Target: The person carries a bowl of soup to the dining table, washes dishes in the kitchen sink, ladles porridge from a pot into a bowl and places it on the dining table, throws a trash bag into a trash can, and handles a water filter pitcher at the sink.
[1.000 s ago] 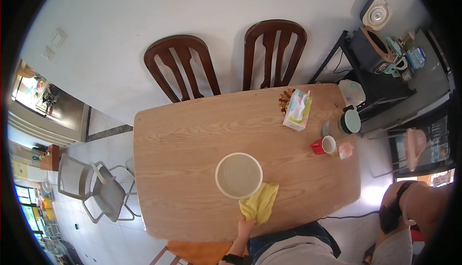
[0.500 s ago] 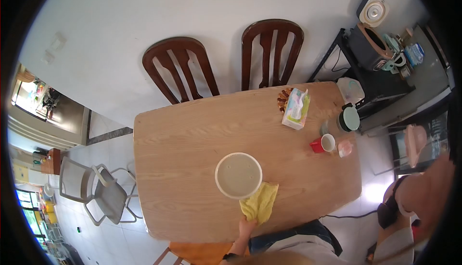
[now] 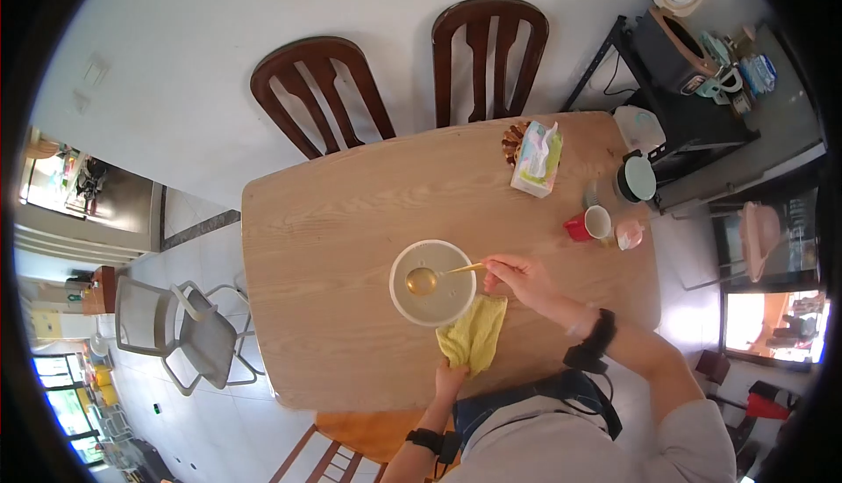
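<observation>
Held in my right hand (image 3: 521,280) by the end of its handle, a golden round-bowled spoon (image 3: 422,281) is over the white round bowl (image 3: 395,297). Whether the spoon touches the bowl's contents I cannot tell. The bowl stands on the wooden table (image 3: 324,246) and looks pale grey inside, with a few small marks at its bottom. A yellow cloth (image 3: 474,332) lies against the near right side of the bowl. Its near edge is in the grip of my left hand (image 3: 452,380), close to the table's front edge.
A tissue box (image 3: 536,163), a red cup (image 3: 577,228), a pink item (image 3: 629,234) and a jar with a pale green lid (image 3: 638,178) stand to the right. Two dark chairs (image 3: 491,53) are behind the table; a grey chair (image 3: 202,343) is at left.
My right arm has come in from the right with the spoon, now over the bowl. My left hand stays on the cloth. The whole view has shifted slightly.
</observation>
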Demonstrator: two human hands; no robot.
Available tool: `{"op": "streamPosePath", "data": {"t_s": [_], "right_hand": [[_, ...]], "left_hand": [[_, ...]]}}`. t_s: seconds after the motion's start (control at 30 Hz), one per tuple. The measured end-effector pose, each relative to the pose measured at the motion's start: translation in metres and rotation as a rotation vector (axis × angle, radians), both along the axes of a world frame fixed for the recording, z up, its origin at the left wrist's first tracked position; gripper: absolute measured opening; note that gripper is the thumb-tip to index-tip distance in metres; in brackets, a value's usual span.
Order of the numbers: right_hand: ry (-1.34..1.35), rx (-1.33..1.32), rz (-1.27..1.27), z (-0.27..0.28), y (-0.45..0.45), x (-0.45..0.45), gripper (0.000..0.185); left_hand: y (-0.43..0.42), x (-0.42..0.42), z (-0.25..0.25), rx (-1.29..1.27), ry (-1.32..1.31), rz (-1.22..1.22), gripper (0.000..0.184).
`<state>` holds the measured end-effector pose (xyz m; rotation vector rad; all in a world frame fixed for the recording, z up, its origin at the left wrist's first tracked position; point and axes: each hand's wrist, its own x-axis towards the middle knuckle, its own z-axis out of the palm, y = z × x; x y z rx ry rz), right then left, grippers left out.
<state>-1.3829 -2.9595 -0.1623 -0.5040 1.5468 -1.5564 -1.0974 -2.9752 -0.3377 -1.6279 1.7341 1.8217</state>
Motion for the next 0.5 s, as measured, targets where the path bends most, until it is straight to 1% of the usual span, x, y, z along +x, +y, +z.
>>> {"op": "streamPosePath", "data": {"t_s": [0.2, 0.27, 0.37, 0.47, 0.5], "right_hand": [[-0.060, 0.022, -0.011, -0.029, 0.008, 0.009, 0.029], [-0.185, 0.024, -0.072, -0.041, 0.010, 0.012, 0.029], [-0.324, 0.052, -0.150, -0.053, 0.014, 0.015, 0.029], [-0.418, 0.063, -0.193, -0.067, 0.015, 0.021, 0.030], [-0.445, 0.062, -0.201, -0.070, 0.015, 0.023, 0.030]], "left_hand": [[0.000, 0.001, 0.000, 0.025, 0.021, 0.007, 0.042], [-0.001, 0.000, 0.004, 0.049, 0.022, 0.012, 0.040], [-0.008, -0.004, 0.020, 0.249, 0.078, -0.138, 0.036], [-0.006, -0.019, 0.040, 0.293, 0.070, -0.206, 0.026], [-0.007, -0.028, 0.055, 0.287, 0.080, -0.227, 0.026]]}}
